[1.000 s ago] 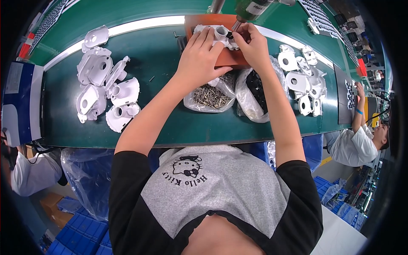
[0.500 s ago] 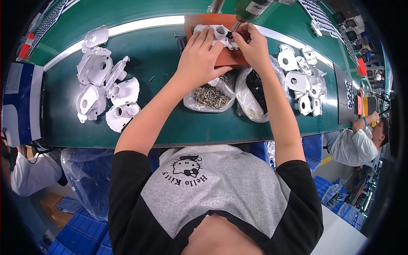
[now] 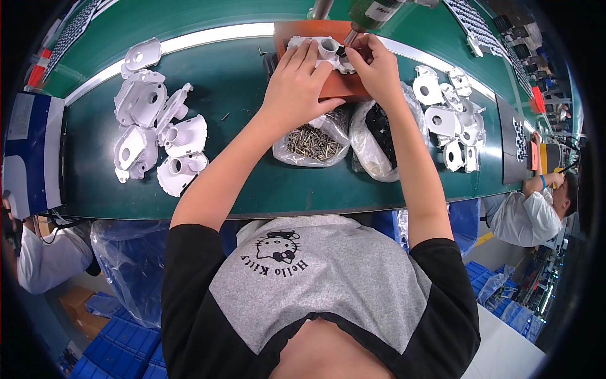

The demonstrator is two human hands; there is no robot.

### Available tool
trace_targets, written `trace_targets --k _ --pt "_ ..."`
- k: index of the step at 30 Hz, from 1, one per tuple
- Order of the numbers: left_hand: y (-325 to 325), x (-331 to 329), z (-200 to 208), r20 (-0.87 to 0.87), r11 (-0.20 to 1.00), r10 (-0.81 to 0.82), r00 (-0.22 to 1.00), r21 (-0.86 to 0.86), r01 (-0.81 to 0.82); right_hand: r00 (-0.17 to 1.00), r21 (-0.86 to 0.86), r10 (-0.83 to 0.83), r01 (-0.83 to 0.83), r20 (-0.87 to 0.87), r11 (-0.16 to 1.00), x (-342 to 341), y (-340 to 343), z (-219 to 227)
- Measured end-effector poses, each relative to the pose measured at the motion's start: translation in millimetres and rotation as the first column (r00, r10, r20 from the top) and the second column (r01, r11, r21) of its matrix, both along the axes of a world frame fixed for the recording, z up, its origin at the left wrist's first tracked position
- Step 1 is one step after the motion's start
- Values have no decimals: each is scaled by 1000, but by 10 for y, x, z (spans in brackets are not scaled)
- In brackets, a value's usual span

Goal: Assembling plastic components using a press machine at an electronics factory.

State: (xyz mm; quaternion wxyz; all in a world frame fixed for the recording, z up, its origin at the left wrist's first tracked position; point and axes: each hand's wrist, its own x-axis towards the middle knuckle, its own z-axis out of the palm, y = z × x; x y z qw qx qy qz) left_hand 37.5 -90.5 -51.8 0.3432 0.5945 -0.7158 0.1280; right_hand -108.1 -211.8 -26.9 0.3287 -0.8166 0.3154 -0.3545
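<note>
A white plastic housing (image 3: 327, 47) with a round tube opening lies on an orange-red block (image 3: 297, 30) at the far middle of the bench. My left hand (image 3: 295, 85) holds it down, its fingers laid over the housing's left side and its thumb apart. At the housing's right side, my right hand (image 3: 377, 68) is closed in a pinch on a small black part (image 3: 341, 51), mostly hidden by the fingers. Just above these fingertips hangs the metal tip of a green power screwdriver (image 3: 369, 14). Whether the tip touches anything cannot be made out.
Clear bags of screws (image 3: 314, 144) and black parts (image 3: 379, 129) sit nearer me. White housings stand in groups at left (image 3: 140, 101) and right (image 3: 445, 120). A loose screw (image 3: 225, 116) lies left of my forearm. A co-worker (image 3: 527, 215) is at right.
Both my hands, the housing and the screwdriver look the same. The co-worker at right has moved an arm and head slightly, and a white piece on the far right strip has shifted.
</note>
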Motion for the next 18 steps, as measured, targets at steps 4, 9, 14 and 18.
trace_targets --k 4,9,14,18 --pt "1 -4 4 2 1000 1 1000 -1 -1 1000 3 -1 1 2 1000 -2 10 8" --pt "1 1 -1 2 1000 3 1000 4 -3 1000 14 6 -6 14 1000 2 17 10" --pt "-1 2 0 2 1000 2 1000 5 -2 1000 17 -3 3 20 1000 3 1 5" --pt "0 0 -1 6 1000 4 1000 5 -4 999 11 -5 5 32 1000 3 -3 -8"
